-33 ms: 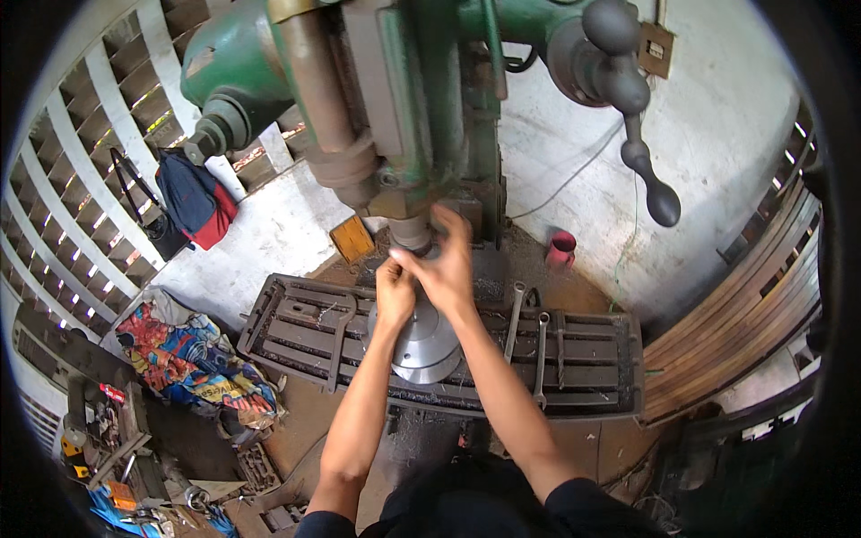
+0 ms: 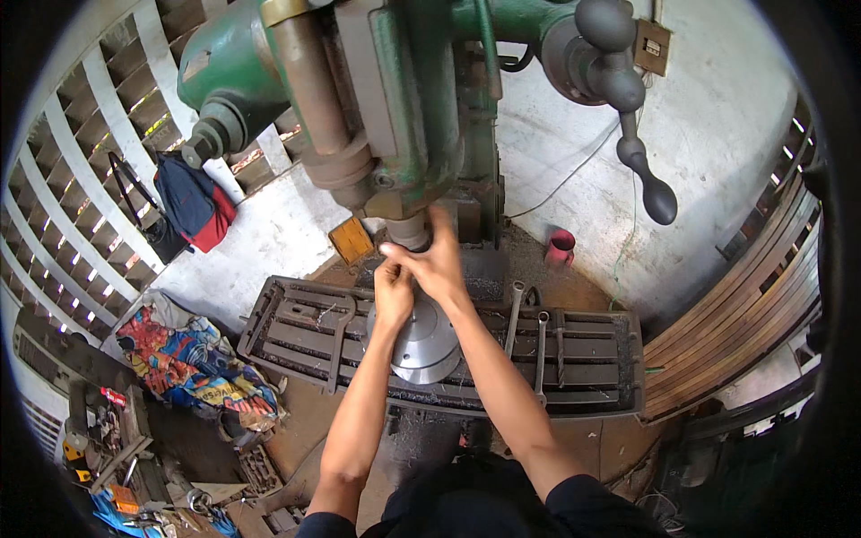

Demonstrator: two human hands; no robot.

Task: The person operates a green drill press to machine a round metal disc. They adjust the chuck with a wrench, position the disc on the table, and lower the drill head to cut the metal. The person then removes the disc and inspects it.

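Beneath the spindle of a green drilling or milling machine, my two hands are close together. My right hand wraps round the spindle's lower end, thumb toward the left, its fingertips partly hidden and blurred. Just below and left of it, my left hand is closed in a fist-like grip under the spindle; whatever it holds is hidden. Under both hands a round, stepped silver metal disc rests on the slotted machine table. The disc's far part is covered by my hands.
On the table lie two spanners, a drill bit, a curved clamp and metal shavings. A ball-ended crank handle hangs at upper right. Beyond stands a red cup. Tools and a colourful cloth are at left.
My right hand has turned slightly round the spindle, its thumb moving left and its fingers shifting back. My left hand stays nearly in place. The machine sits slightly differently in view.
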